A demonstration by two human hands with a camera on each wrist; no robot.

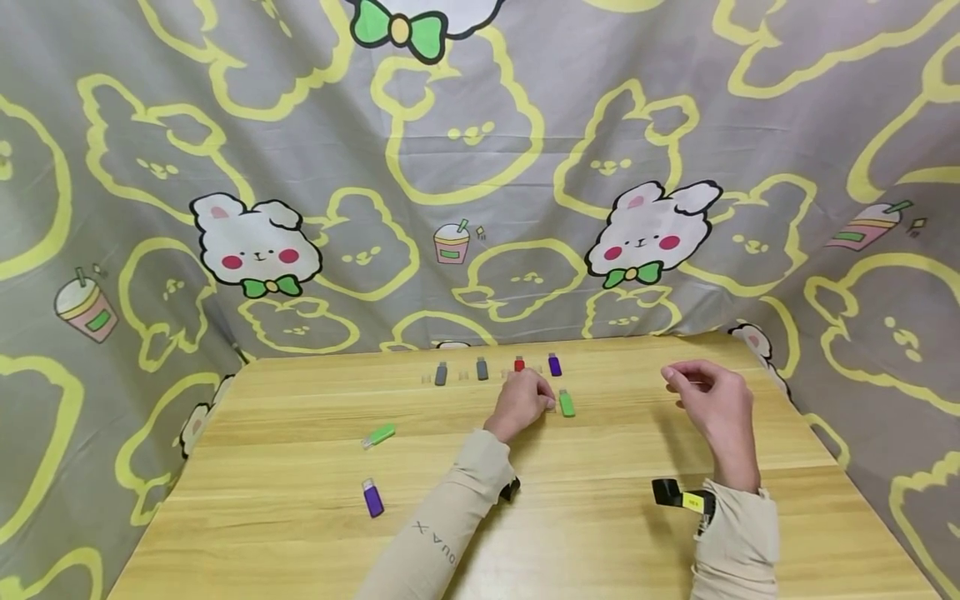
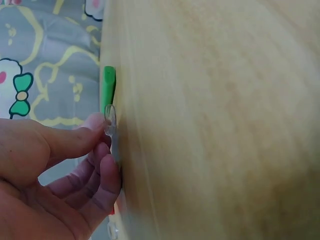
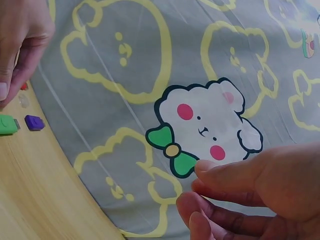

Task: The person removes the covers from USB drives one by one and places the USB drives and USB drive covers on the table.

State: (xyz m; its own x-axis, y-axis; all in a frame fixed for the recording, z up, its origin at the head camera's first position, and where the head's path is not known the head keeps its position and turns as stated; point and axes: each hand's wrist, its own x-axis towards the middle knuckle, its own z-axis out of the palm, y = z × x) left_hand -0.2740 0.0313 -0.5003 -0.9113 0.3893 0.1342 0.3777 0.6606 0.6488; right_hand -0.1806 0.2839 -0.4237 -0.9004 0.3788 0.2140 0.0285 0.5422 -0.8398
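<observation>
My left hand (image 1: 519, 405) pinches a small clear cap (image 2: 110, 120) between thumb and forefinger, low over the table. Just beyond that cap lies a green USB stick (image 1: 567, 403), its metal plug toward the back. A red USB stick (image 1: 520, 364) is partly hidden behind the left hand, and a purple USB stick (image 1: 555, 364) lies to its right. My right hand (image 1: 716, 404) is raised over the right side of the table, fingers loosely bent and holding nothing; in the right wrist view its thumb and fingertips stand apart.
Two grey USB sticks (image 1: 441, 373) lie in the back row, with clear caps (image 1: 462, 376) beside them. Nearer on the left are another green USB stick (image 1: 378, 436) and another purple one (image 1: 372, 498). A patterned curtain (image 1: 480, 167) surrounds the wooden table (image 1: 585, 525).
</observation>
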